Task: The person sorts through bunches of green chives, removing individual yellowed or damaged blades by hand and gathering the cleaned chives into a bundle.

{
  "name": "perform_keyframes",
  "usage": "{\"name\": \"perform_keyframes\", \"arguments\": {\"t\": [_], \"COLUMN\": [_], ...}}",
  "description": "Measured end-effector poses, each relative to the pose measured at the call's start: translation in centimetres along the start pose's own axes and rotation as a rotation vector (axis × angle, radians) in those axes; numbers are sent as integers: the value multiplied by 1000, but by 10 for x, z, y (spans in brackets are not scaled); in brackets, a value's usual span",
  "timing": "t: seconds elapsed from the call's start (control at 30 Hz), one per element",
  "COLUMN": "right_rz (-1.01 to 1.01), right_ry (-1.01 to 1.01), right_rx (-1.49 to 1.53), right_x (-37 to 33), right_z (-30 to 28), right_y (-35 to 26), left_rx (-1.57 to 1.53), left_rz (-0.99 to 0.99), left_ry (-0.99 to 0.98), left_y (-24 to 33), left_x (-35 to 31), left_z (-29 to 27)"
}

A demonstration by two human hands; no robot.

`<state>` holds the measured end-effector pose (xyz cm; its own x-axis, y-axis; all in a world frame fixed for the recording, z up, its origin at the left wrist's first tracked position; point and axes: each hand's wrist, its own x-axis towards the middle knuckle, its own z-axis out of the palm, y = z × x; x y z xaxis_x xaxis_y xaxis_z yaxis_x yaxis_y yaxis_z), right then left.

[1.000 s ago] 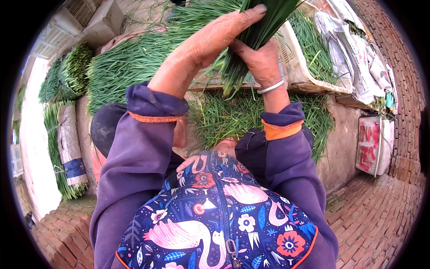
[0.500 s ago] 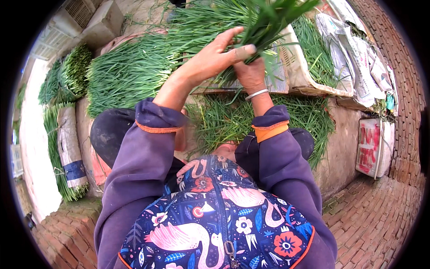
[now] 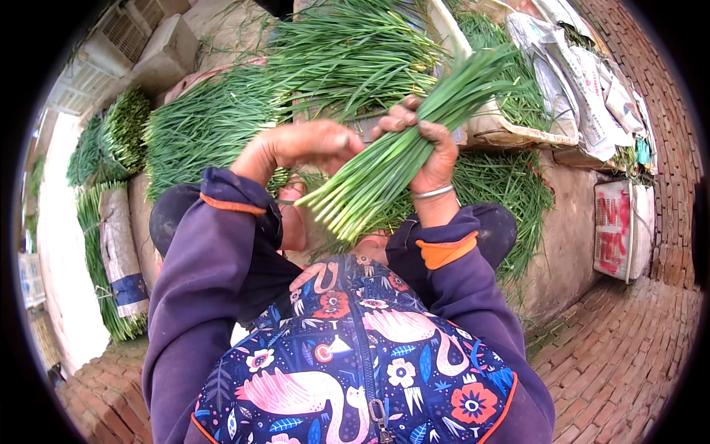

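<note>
My right hand is closed around the middle of a bunch of garlic chives. The bunch slants, its pale cut ends toward my lap at the lower left and its green tips to the upper right. A light bangle sits on that wrist. Close to the left side of the bunch is my left hand, smeared by motion, so its fingers cannot be made out. Beyond my hands, a heap of loose chives lies on a low board, with a wide layer of chives to its left.
Loose leaves cover the ground by my right knee. A pale crate with chives stands at the far right, near a red-marked white basket. At left lie a wrapped chive bundle and upright bundles. Stacked crates stand far left.
The bunch has come down and nearer, its pale ends swinging toward my lap. My left hand has moved left and down, away from the leaves; my right hand keeps its grip.
</note>
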<state>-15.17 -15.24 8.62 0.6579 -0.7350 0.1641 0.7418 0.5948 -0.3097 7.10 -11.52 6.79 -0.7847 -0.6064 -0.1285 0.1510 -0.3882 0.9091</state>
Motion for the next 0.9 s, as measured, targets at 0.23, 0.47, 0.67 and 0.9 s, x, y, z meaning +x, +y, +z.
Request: {"name": "perform_keyframes", "arguments": {"t": [0.23,0.47,0.67,0.9], "right_rz": [108,374,449,-374], "right_ry": [58,-75,49,108], "right_rx": [-263,-794,-1349,-1979], "right_x": [-18,-15,-8,-3], "right_z": [4,18,6,32], "right_y": [31,29,-17,-63], "left_rx": [-763,-558,-675,-865], "left_rz": [167,127,271,382], "left_ry": [18,411,448,303], "left_y": [-54,-46,-62,-79], "left_x": [3,-35,-60,-57], "left_z": [96,130,120,125]}}
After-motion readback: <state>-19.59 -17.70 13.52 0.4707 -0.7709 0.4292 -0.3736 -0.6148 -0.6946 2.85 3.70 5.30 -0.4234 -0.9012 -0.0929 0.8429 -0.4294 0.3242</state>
